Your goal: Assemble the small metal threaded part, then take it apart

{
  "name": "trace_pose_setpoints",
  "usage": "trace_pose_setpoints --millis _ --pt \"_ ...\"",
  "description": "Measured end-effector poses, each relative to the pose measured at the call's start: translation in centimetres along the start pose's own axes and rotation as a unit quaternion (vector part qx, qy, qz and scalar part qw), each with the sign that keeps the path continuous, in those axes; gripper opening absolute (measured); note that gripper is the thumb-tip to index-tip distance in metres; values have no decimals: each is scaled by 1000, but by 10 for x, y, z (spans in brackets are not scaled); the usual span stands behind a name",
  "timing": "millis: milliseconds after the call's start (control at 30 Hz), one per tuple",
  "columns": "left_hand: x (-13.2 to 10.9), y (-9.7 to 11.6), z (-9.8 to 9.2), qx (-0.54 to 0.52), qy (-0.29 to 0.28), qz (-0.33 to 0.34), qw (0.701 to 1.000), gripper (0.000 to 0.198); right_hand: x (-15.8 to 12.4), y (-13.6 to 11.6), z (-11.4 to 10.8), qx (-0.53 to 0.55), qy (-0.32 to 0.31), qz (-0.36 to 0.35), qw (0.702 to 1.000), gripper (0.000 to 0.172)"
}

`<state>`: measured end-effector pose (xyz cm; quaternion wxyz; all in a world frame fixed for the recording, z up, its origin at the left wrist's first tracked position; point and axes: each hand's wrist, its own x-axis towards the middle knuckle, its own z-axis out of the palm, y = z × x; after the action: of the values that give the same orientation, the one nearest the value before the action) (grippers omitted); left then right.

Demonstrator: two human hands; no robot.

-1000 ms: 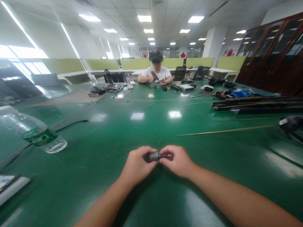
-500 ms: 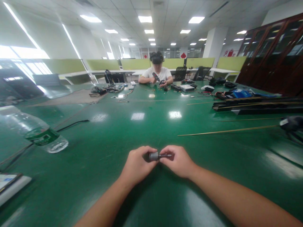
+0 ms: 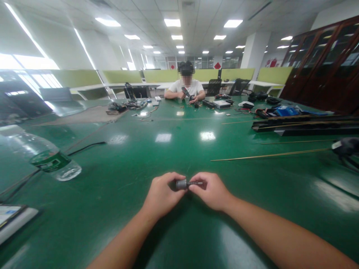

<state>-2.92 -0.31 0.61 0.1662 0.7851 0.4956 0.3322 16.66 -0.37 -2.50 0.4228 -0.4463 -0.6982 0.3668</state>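
Low over the green table (image 3: pixel 179 149), both my hands meet around a small grey metal cylinder (image 3: pixel 181 184) with a thin dark shaft (image 3: pixel 196 183) sticking out to its right. My left hand (image 3: pixel 162 196) is closed around the cylinder end. My right hand (image 3: pixel 211 191) pinches the shaft end with its fingers curled. Most of the part is hidden inside my fingers.
A clear water bottle (image 3: pixel 42 155) lies at the left beside a black cable (image 3: pixel 84 147). A thin brass rod (image 3: pixel 269 154) and long black rails (image 3: pixel 305 125) lie at the right. A device (image 3: pixel 14 218) sits at the near left. A person (image 3: pixel 185 87) works at the table's far end among tools.
My hands and the small part have stayed almost still; the view has shifted very slightly.
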Motion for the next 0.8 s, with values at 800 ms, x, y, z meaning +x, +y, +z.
trace_pose_setpoints --millis 800 --pt "1 -2 -2 -12 4 -19 1000 17 0 0 1 -34 23 -12 999 11"
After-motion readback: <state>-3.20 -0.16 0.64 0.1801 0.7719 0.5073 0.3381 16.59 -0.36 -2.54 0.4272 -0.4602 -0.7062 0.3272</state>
